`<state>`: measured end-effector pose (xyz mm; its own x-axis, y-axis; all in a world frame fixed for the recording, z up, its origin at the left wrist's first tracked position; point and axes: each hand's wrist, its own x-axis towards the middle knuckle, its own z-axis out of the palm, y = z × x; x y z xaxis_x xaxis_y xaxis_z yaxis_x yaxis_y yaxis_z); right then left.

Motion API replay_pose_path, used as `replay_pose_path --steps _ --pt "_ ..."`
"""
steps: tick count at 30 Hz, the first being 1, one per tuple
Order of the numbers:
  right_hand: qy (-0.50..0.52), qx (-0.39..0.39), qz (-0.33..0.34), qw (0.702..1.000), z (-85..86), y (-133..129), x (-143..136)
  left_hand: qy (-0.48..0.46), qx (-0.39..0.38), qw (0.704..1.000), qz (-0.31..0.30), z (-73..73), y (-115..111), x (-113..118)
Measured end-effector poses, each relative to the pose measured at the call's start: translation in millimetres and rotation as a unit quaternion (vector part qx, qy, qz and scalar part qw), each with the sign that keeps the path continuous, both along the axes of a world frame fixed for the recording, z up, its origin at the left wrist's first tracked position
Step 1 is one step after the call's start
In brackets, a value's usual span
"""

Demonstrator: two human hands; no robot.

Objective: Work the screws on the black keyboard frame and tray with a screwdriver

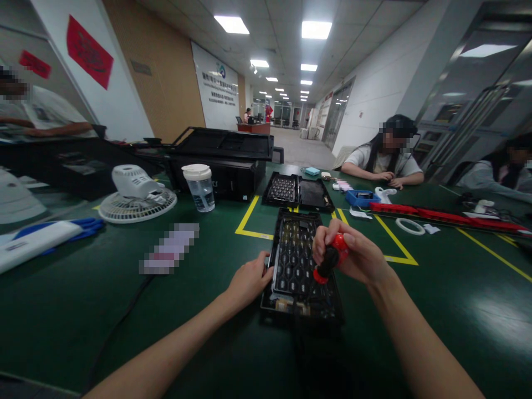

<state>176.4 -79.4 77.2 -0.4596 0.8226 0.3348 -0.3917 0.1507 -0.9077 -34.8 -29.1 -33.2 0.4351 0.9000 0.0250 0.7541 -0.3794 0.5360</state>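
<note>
In front of me lies a shallow black case (293, 271) with rows of rounded dark cells and a pale strip of parts at its near end. My left hand (249, 280) grips its left edge, thumb and fingers against the rim. Over the right half of the case, my right hand (353, 252) is closed around a short red and black screwdriver (328, 263). The tool tilts down toward the cells; its tip is too dark to make out. A dark cable or strap seems to run from the near end of the case.
Beyond it lies an open black case (285, 188) inside yellow tape lines. A black box (233, 180), a lidded cup (199, 188) and a white fan (137, 199) stand left. A blue tray (361, 198) and red strips (436, 215) lie right. Other people sit around the table.
</note>
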Motion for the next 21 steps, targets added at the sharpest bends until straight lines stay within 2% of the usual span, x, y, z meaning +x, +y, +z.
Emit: replay_pose_path --steps 12,21 --pt "-0.018 0.017 -0.019 1.000 3.1 -3.2 0.3 0.007 -0.025 1.000 0.003 6.0 -2.0 1.8" --pt "-0.025 0.024 -0.043 0.998 5.3 -3.0 1.6 0.023 -0.015 1.000 0.010 5.8 -2.3 2.2"
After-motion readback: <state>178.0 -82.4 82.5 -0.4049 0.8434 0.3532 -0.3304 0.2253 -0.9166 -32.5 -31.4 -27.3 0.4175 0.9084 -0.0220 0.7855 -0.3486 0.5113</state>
